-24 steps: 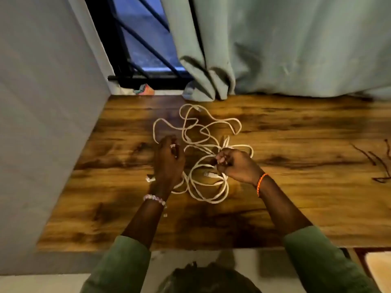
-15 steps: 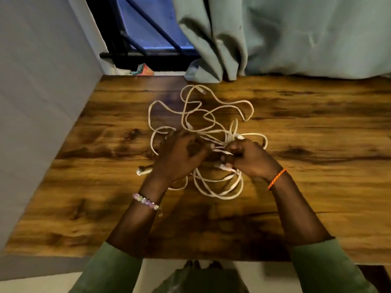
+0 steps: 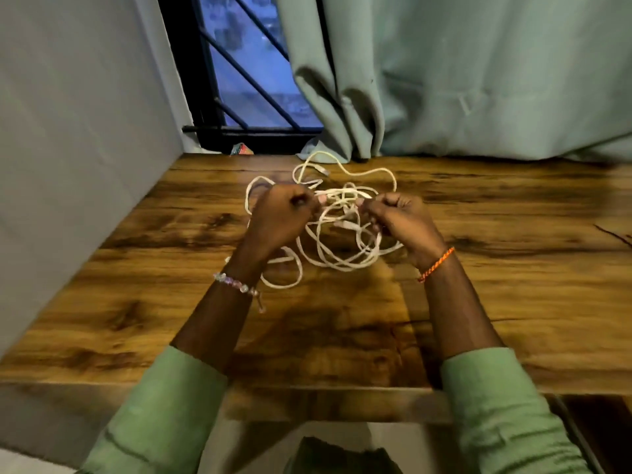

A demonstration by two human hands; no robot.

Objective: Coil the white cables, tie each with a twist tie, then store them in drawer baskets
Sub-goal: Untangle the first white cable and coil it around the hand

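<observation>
Tangled white cables [image 3: 337, 234] lie mid wooden table [image 3: 496, 302]. Left hand [image 3: 278, 218] and right hand [image 3: 398, 222] each pinch a strand, fingers curled. Green curtain [image 3: 444, 80] hangs behind; grey wall [image 3: 68, 131] stands left.

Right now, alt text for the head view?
Both hands, left hand and right hand, grip strands of tangled white cables above a wooden table. A green curtain hangs behind.
</observation>
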